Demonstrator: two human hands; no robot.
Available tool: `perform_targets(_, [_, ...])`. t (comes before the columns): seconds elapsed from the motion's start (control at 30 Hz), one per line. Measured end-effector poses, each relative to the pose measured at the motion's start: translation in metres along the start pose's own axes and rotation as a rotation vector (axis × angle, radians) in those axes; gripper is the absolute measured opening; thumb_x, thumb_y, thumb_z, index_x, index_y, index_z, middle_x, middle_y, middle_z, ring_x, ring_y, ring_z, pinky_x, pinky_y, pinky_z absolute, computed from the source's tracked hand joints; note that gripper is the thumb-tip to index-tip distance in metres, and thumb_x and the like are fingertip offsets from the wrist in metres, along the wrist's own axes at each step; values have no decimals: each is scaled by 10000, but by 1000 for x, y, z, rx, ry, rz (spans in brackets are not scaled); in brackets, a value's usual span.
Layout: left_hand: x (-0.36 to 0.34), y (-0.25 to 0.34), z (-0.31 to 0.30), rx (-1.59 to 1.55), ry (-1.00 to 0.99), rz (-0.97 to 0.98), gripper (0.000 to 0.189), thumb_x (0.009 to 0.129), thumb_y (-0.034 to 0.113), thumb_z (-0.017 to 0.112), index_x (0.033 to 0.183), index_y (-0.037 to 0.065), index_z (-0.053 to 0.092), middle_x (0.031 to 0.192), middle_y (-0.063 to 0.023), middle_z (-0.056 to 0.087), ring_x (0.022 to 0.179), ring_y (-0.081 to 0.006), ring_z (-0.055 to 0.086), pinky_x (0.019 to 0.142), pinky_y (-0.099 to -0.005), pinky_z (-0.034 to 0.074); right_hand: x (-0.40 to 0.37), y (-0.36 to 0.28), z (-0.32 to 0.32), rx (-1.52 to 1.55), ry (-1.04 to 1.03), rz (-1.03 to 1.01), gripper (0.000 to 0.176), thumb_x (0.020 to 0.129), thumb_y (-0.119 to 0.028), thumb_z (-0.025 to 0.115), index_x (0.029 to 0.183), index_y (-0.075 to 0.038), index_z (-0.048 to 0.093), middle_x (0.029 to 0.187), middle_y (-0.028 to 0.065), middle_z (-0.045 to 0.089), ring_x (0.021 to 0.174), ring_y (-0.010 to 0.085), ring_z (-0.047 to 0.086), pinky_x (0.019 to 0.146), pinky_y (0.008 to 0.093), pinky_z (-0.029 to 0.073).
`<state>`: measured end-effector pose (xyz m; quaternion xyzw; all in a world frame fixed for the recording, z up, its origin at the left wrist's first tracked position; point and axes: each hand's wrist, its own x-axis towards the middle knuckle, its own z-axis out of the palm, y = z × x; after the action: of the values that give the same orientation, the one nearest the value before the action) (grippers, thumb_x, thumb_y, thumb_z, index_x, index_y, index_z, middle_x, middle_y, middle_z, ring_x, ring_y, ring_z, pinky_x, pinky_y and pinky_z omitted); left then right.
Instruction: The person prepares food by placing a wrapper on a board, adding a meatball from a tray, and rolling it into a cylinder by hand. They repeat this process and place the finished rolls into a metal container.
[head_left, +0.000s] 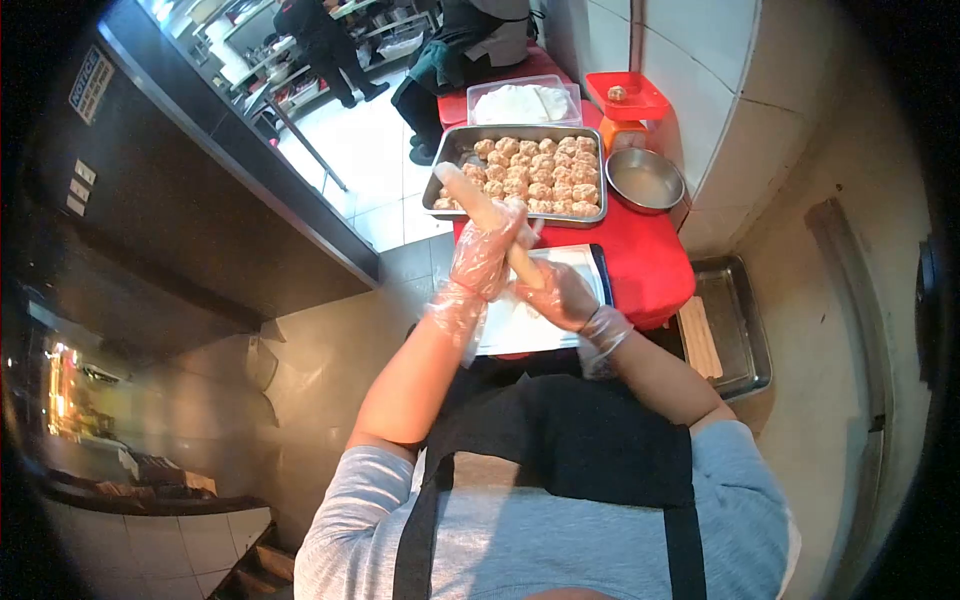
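Observation:
A long pale roll [468, 195], dough-like, slants across both hands above a white board [500, 335]. My left hand [484, 255], in a clear plastic glove, is wrapped round its middle, and its upper end sticks out toward the tray. My right hand [562, 296], gloved too, holds the lower end. Just beyond the hands, a metal tray [603, 190] holds several rows of lumpy light-brown balls [540, 175]. An orange scale [622, 132] with a red pan [645, 98] carries one ball [617, 94].
A round metal bowl [645, 180] stands right of the tray on the red-covered table [650, 265]. Behind the tray is a plastic container [525, 103] with white contents. Low right lies an empty metal pan [745, 320]. Two people stand or sit at the back; walls flank both sides.

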<state>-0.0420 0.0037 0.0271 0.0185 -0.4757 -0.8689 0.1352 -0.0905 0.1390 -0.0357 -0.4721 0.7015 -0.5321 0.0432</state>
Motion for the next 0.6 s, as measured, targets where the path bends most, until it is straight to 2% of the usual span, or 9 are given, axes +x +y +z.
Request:
perform_targets(0.03, [-1, -1, 4, 26, 98, 3, 201, 934, 209, 646, 823, 117, 505, 679, 9, 436, 676, -156, 478, 804, -387, 442, -3, 5, 1, -256, 44, -35, 323, 887, -265, 694, 1048, 5, 618, 871, 48, 677, 750, 222, 651, 685, 383, 517])
perform_targets(0.13, [-4, -11, 7, -18, 25, 4, 236, 941, 210, 640, 793, 119, 480, 682, 10, 446, 679, -159, 483, 765, -359, 441, -3, 19, 4, 212, -31, -22, 346, 853, -280, 726, 1047, -15, 618, 869, 142, 662, 743, 217, 633, 672, 345, 506])
perform_targets(0.17, [-7, -11, 4, -101, -97, -36, 235, 940, 214, 643, 801, 119, 480, 683, 10, 448, 673, -161, 483, 781, -364, 449, -5, 22, 5, 841, -245, 219, 309, 847, -255, 739, 1017, -25, 622, 858, 96, 654, 686, 164, 618, 621, 288, 491])
perform_targets(0.23, [-9, -7, 2, -152, -340, -63, 224, 935, 221, 648, 839, 119, 474, 698, 8, 450, 648, -162, 485, 894, -395, 475, -1, 4, -15, 945, -490, 389, 301, 845, -269, 742, 989, -33, 624, 828, 68, 643, 656, 139, 607, 593, 265, 481])
perform_targets(0.27, [-10, -8, 8, -81, -220, -46, 220, 934, 219, 648, 845, 120, 473, 704, 9, 448, 645, -158, 485, 914, -403, 476, 1, -1, -21, 993, -615, 473, 298, 844, -277, 744, 975, -38, 625, 813, 54, 638, 641, 126, 601, 579, 253, 475])
perform_targets(0.4, [-12, -7, 25, 143, 127, 54, 196, 932, 203, 641, 867, 124, 473, 729, 9, 451, 649, -139, 489, 930, -430, 486, 8, 12, 0, -178, 185, -132, 313, 823, -330, 756, 923, -55, 644, 697, 33, 622, 603, 144, 594, 547, 293, 472])
perform_targets(0.47, [-15, 0, 41, 153, 206, 47, 195, 932, 204, 638, 865, 122, 475, 728, 10, 452, 650, -134, 486, 928, -433, 483, 6, 17, 1, 194, -67, 21, 259, 827, -280, 758, 897, -55, 653, 690, 40, 622, 615, 151, 603, 561, 298, 473])
perform_targets(0.57, [-16, -4, 21, 61, -191, 20, 239, 904, 254, 674, 835, 109, 497, 723, 7, 476, 633, -119, 478, 733, -338, 469, -3, 10, -21, 879, -679, 305, 253, 848, -240, 745, 936, -24, 647, 773, 45, 637, 680, 139, 613, 580, 286, 473])
perform_targets(0.6, [-18, -2, 21, 13, -300, 30, 263, 888, 275, 694, 826, 103, 506, 720, 3, 488, 624, -114, 475, 652, -298, 461, 0, 4, -25, 797, -603, 351, 270, 848, -247, 743, 962, -23, 643, 792, 54, 643, 694, 153, 622, 589, 295, 480])
